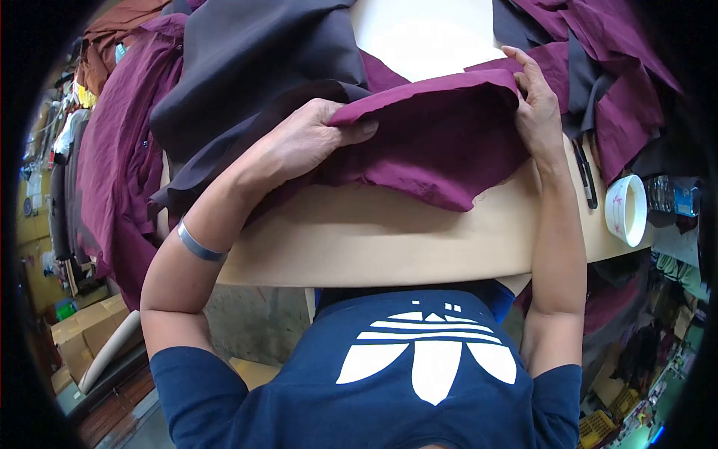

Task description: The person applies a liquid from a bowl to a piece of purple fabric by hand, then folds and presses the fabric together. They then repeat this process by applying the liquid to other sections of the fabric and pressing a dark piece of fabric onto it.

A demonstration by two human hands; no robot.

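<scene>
A piece of purple fabric is stretched between my two hands above the table. My left hand pinches its left edge, thumb on top near the fold. At the right end, my right hand grips the upper corner, with its index finger extended upward. The lower edge of the cloth hangs loose and looks frayed near its corner. Dark grey fabric lies just behind my left hand, partly over more purple cloth.
Purple and dark cloth drapes over the table's right side. A black pen and a white bowl sit near the right edge. More purple fabric hangs at left. A cardboard box stands below on the left.
</scene>
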